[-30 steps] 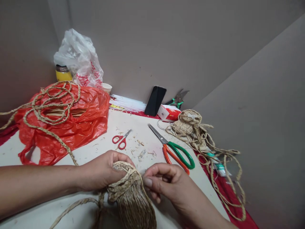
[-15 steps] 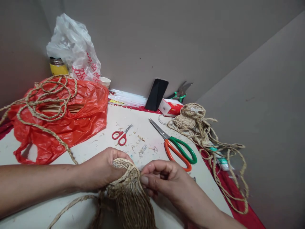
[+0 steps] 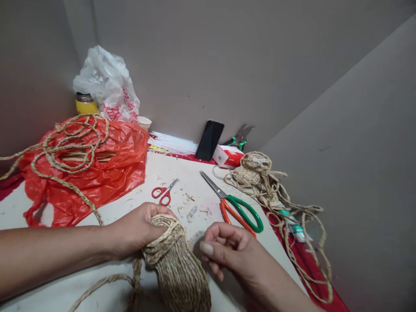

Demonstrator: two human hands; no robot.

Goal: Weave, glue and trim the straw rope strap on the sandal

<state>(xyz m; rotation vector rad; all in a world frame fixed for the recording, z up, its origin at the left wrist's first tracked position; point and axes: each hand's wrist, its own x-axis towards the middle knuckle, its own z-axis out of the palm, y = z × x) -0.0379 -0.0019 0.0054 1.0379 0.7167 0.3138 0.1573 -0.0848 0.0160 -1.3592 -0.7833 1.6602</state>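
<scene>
My left hand (image 3: 139,229) grips the rim of a woven straw piece (image 3: 182,268), thumb over the top edge and fingers behind. The piece is made of braided straw cord in close rows and hangs down past the lower edge of the view. To its right, apart from it, is my right hand (image 3: 224,247), thumb and forefinger pinched together. Whatever they hold is too small to make out. A braided cord (image 3: 74,190) runs from the left toward my left wrist. Just beyond my hands lie large scissors (image 3: 227,200) with orange and green handles and small red-handled scissors (image 3: 165,193).
A red plastic bag (image 3: 123,151) with coiled cord on it lies left. Behind stand a white plastic bag (image 3: 107,82), a yellow jar (image 3: 86,105) and a paper cup (image 3: 144,123). A phone (image 3: 209,139) leans near pruning shears (image 3: 239,138). Braided cord (image 3: 256,173) is heaped right.
My right hand has drawn away from the rim of the straw piece to the right, leaving a gap. The view has shifted slightly. My left hand keeps its grip.
</scene>
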